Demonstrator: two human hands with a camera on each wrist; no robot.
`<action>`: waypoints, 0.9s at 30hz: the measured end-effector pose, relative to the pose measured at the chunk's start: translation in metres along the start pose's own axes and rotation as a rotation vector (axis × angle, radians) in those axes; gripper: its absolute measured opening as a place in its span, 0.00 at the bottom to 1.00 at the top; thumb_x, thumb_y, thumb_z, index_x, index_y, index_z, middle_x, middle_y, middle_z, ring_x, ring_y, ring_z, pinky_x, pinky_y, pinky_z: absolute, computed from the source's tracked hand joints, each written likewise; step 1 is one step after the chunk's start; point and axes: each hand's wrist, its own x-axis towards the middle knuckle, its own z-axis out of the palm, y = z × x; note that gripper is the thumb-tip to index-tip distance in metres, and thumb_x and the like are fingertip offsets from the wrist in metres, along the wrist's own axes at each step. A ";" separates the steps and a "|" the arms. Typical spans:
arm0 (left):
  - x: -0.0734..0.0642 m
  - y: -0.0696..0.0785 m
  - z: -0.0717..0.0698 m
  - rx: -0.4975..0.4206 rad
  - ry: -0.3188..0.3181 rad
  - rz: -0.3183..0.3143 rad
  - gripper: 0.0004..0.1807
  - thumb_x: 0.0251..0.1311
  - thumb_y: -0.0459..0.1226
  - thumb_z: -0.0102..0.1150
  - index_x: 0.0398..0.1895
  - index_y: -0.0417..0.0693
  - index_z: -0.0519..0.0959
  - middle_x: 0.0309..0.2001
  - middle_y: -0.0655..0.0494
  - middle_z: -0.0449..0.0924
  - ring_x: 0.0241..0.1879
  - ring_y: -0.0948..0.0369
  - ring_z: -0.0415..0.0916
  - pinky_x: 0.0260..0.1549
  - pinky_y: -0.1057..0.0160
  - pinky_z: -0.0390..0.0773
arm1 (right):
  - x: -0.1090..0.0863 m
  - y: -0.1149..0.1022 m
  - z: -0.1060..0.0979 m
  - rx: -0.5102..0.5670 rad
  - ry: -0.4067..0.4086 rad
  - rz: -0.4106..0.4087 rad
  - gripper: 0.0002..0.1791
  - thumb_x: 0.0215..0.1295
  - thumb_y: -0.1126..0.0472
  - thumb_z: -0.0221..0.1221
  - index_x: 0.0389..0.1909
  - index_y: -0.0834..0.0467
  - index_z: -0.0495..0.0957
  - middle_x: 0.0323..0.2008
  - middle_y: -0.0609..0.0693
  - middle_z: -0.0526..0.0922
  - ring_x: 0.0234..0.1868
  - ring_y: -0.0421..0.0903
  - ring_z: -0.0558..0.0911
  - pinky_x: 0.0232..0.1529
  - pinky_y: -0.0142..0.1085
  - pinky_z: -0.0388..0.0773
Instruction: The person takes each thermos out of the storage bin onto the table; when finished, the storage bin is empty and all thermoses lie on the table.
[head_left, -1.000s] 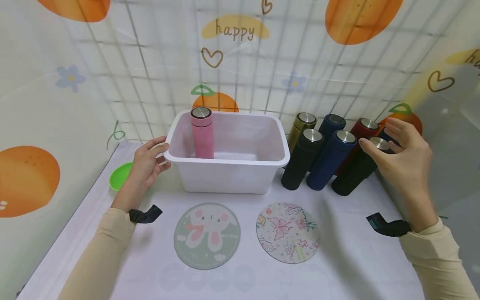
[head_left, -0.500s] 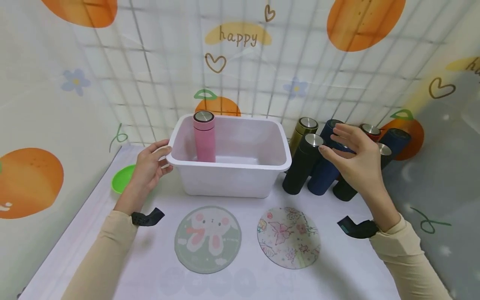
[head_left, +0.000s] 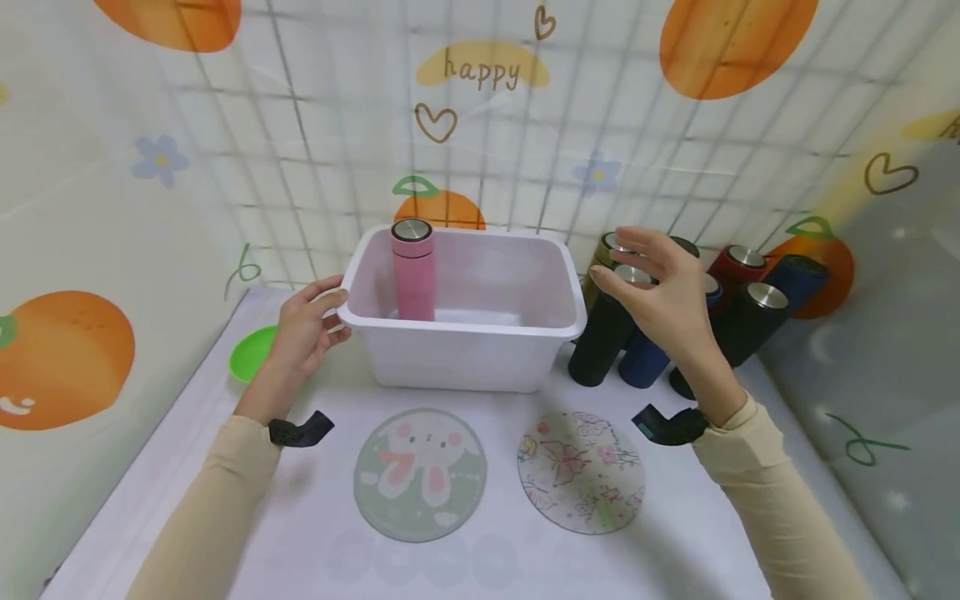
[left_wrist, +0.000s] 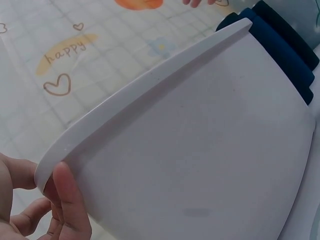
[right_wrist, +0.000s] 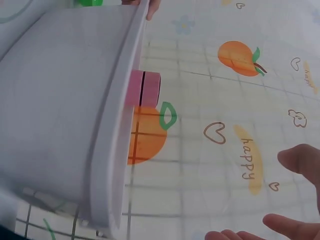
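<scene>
A white plastic tub (head_left: 457, 358) stands on the table against the back wall. My left hand (head_left: 306, 329) pinches its left rim, thumb above and fingers below, as the left wrist view (left_wrist: 65, 200) also shows. Inside the tub, toward the left, a pink thermos flask (head_left: 415, 279) stands upright. My right hand (head_left: 663, 287) hovers at the top of a black thermos flask (head_left: 600, 337) beside the tub's right end, fingers apart and curved. Its hold on nothing shows in the right wrist view, where thumb and fingers are spread. A gold thermos flask (head_left: 591, 287) is partly hidden behind.
Right of the tub are more thermos flasks: blue (head_left: 643, 358), red (head_left: 738, 265), another black (head_left: 753, 321) and dark blue (head_left: 798, 279). Two round mats, a rabbit mat (head_left: 420, 475) and a butterfly mat (head_left: 581, 473), lie in front. A green bowl (head_left: 251, 354) sits at left.
My right hand has moved left across the flasks, from the far-right black one to the black one nearest the tub. My left hand has stayed on the rim.
</scene>
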 end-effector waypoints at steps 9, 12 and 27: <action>-0.001 0.004 0.000 0.023 0.000 0.005 0.20 0.67 0.30 0.60 0.60 0.42 0.70 0.42 0.52 0.78 0.25 0.62 0.79 0.22 0.68 0.79 | 0.018 -0.006 0.020 0.035 -0.002 0.000 0.28 0.60 0.53 0.71 0.62 0.53 0.78 0.59 0.47 0.80 0.56 0.45 0.81 0.54 0.43 0.79; 0.001 0.004 0.001 0.040 -0.001 0.000 0.19 0.68 0.31 0.60 0.60 0.43 0.71 0.42 0.52 0.78 0.25 0.62 0.79 0.22 0.68 0.79 | 0.024 -0.008 0.025 0.048 -0.007 -0.002 0.29 0.59 0.53 0.72 0.61 0.54 0.78 0.59 0.47 0.80 0.56 0.44 0.81 0.58 0.45 0.76; -0.003 0.004 0.000 0.071 0.018 -0.002 0.18 0.68 0.32 0.59 0.59 0.45 0.72 0.43 0.52 0.77 0.25 0.62 0.78 0.23 0.68 0.79 | 0.054 -0.020 0.060 0.099 -0.062 0.027 0.30 0.57 0.52 0.73 0.61 0.54 0.78 0.59 0.48 0.79 0.56 0.46 0.81 0.50 0.41 0.81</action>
